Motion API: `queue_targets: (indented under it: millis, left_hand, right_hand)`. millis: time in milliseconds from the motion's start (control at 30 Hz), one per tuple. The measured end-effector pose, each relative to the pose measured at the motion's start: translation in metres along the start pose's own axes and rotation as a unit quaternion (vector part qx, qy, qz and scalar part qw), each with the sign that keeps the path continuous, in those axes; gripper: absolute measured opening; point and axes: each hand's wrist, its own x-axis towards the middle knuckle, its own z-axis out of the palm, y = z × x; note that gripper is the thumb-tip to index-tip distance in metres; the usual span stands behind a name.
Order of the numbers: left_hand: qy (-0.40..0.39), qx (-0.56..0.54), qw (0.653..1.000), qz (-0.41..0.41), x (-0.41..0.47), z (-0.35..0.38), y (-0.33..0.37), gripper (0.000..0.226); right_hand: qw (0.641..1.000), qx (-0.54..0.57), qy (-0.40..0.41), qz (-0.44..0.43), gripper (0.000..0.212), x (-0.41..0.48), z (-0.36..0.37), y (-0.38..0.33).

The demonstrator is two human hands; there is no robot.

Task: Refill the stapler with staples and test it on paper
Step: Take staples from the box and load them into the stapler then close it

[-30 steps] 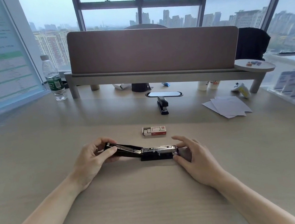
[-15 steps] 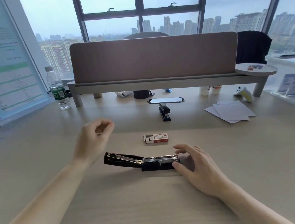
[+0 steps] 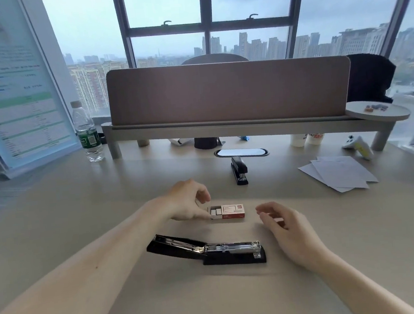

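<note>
Desk [image 3: 335, 258] by window | left hand [image 3: 187, 202] pinching at staple box [image 3: 227, 211], centre; right hand [image 3: 288, 227] loose, empty | lift one strip squarely, drop into open stapler [image 3: 206, 249].

Left hand [image 3: 187, 203]: was bare, no glove, ring or watch.
Right hand [image 3: 290, 234]: was bare likewise.
Forearms: were uncovered, no sleeve or band in view.
Fingers [image 3: 268, 210]: were slim, nails short and plain.
</note>
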Motion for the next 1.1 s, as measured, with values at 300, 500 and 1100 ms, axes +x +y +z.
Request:
queue_targets:
  millis: [300, 500, 1100]
  left_hand:
    - [0.020, -0.041, 0.998, 0.047, 0.019, 0.012, -0.007, 0.029]
    - [0.025, -0.048, 0.997, 0.052, 0.018, 0.013, -0.020, 0.028]
    - [0.036, -0.018, 0.997, -0.072, 0.019, 0.016, 0.004, 0.008]
  right_hand:
    - [0.991, -0.103, -0.045, -0.071, 0.028, 0.040, 0.029, -0.003]
    - [0.989, -0.118, -0.038, -0.085, 0.022, 0.040, 0.030, 0.002]
    - [0.989, -0.122, -0.033, -0.082, 0.021, 0.040, 0.031, 0.004]
